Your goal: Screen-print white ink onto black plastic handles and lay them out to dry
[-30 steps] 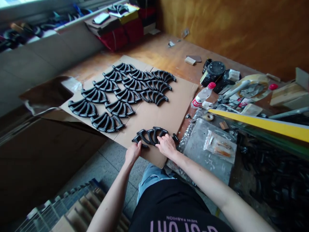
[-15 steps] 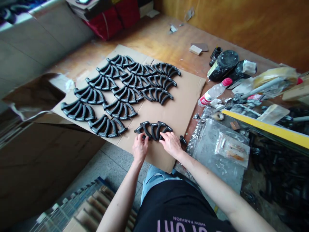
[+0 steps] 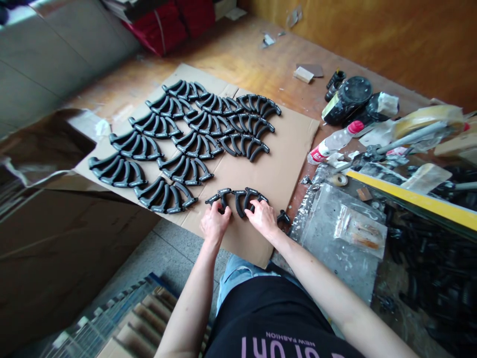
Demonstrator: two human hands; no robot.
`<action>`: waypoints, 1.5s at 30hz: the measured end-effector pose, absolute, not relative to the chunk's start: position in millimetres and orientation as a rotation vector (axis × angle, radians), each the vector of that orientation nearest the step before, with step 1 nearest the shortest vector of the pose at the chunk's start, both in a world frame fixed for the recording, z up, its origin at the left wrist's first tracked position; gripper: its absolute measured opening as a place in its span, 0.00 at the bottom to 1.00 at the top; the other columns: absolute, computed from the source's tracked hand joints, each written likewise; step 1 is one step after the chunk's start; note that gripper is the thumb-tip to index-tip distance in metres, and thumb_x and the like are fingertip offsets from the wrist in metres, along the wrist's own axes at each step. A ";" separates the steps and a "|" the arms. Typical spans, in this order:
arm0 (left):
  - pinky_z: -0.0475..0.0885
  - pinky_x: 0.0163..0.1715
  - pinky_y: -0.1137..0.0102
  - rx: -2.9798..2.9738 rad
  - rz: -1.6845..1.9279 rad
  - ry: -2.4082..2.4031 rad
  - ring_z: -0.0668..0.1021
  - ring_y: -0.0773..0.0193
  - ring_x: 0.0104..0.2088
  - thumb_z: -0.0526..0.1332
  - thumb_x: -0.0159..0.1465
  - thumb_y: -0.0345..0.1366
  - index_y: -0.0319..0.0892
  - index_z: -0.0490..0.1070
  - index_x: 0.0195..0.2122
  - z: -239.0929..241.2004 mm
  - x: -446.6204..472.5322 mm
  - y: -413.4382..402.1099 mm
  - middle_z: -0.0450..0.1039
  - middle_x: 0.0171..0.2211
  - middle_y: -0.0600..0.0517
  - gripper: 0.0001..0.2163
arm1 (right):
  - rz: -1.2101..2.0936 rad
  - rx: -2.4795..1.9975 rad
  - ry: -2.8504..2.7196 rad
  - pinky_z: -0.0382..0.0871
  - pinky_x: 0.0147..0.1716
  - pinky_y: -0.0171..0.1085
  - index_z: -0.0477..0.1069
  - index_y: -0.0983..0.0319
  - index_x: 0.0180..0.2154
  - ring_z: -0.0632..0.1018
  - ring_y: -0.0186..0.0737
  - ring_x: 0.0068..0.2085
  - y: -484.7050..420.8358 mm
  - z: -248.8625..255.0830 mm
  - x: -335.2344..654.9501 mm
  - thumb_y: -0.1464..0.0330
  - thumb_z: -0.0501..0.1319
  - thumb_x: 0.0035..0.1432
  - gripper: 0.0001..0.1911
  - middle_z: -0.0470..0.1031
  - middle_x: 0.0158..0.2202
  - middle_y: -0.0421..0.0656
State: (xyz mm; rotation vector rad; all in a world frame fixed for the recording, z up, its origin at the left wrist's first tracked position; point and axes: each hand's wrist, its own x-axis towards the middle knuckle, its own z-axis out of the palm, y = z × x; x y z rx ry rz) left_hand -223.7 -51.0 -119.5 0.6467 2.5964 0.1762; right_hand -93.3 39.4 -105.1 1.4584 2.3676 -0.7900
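Note:
Black curved plastic handles with T-shaped ends lie on a flat cardboard sheet (image 3: 261,171). Near its front edge is a short arc of them, split by a small gap. My left hand (image 3: 215,222) has its thumb and fingers around the left handles (image 3: 224,193) of the arc. On the other side, my right hand (image 3: 262,217) closes its fingers on the right handles (image 3: 250,192). Both sets of fingertips are partly hidden by the hands and the parts. One single handle (image 3: 283,217) lies apart, right of my right hand.
Fan-shaped rows of the same handles (image 3: 167,195) cover the sheet's left and back. To the right stand a bottle with a pink cap (image 3: 335,141), a dark jar (image 3: 348,99), a tape roll (image 3: 339,179) and a yellow-edged bin (image 3: 413,197) of black parts. A cardboard box (image 3: 55,223) stands left.
My left hand has moved slightly left with the left handles, and a gap has opened in the middle of the arc. My right hand stays at the right handles.

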 end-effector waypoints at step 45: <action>0.55 0.62 0.46 1.309 0.264 2.595 0.57 0.36 0.66 0.59 0.62 0.51 0.41 0.69 0.59 -134.3 -160.3 -49.6 0.60 0.65 0.40 0.28 | -1.047 1.403 2.425 0.65 0.56 0.34 0.67 0.61 0.59 0.75 0.37 0.54 38.0 -111.9 -72.9 0.75 0.52 0.63 0.23 0.75 0.54 0.45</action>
